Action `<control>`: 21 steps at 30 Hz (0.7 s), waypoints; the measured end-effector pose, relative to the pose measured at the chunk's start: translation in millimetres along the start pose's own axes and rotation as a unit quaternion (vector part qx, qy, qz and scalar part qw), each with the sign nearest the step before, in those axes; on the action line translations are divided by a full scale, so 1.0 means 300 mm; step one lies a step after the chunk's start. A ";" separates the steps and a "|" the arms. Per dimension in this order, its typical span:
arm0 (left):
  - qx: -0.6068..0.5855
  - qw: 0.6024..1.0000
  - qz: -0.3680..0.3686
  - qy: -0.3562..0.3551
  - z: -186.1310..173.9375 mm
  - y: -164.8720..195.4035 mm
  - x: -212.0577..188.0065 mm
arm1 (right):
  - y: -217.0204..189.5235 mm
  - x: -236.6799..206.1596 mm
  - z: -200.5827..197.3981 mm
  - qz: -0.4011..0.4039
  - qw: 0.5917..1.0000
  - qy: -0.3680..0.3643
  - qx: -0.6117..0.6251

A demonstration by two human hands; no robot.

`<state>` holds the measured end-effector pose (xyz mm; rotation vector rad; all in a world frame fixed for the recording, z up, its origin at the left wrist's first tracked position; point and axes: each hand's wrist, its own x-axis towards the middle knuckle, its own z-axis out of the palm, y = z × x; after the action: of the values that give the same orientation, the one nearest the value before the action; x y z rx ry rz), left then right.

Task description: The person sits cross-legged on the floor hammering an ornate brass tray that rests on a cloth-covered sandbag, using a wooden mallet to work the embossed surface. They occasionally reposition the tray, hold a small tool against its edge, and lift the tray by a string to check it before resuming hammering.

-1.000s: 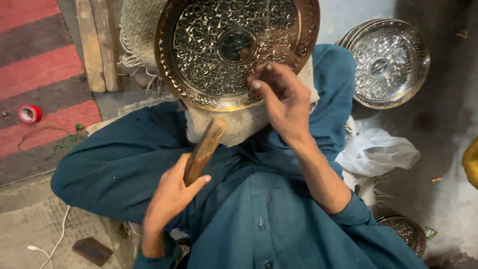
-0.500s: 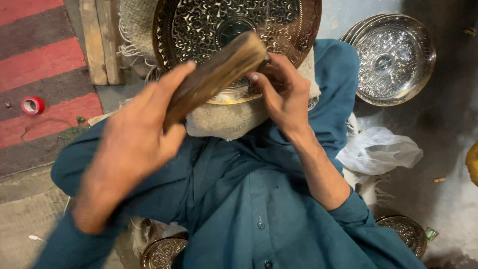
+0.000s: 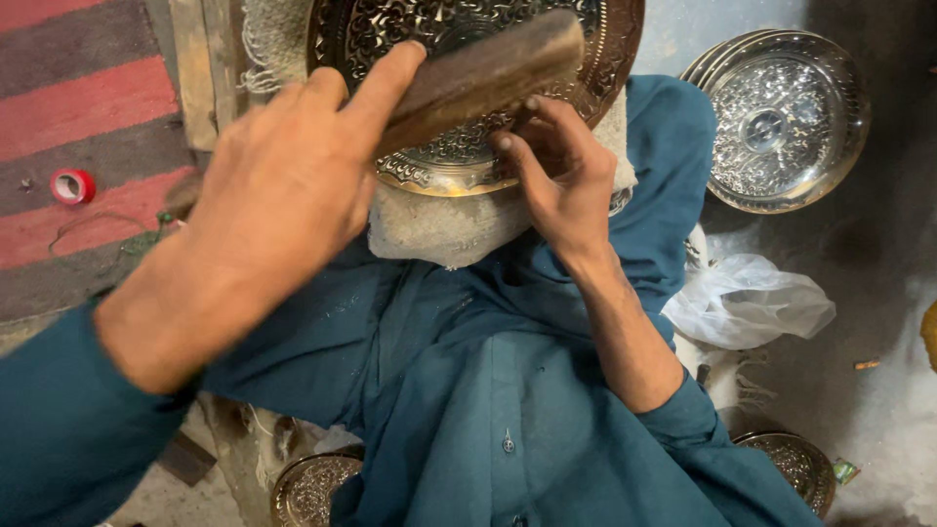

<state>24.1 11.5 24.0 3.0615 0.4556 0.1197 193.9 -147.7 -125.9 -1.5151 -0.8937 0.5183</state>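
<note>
Gripping wooden block (image 3: 483, 73) in left hand (image 3: 293, 185), fingers wrapped around near end; long axis slants up-right, across engraved brass tray (image 3: 390, 39) on lap pad. Right hand (image 3: 556, 181) nearer tray, fingertips pinched at near rim, directly under block's far end.

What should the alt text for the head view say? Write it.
A left hand raises a wooden block over an engraved metal plate resting on a cloth pad in the lap, while the right hand touches its rim. Silver plates lie nearby.
</note>
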 end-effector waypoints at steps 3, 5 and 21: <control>0.029 0.999 0.012 0.033 0.002 0.003 -0.003 | -0.001 0.002 -0.005 -0.001 1.000 -0.003 -0.015; -0.065 0.997 -0.001 0.038 -0.001 -0.001 -0.005 | 0.002 0.002 -0.004 -0.014 1.000 -0.006 -0.016; 0.051 0.997 0.012 0.058 0.003 -0.005 0.005 | -0.082 0.036 0.013 0.003 1.000 0.000 0.023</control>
<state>25.3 13.3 23.1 3.1725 0.4451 0.2865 191.5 -137.7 -100.6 -1.4761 -0.8718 0.5404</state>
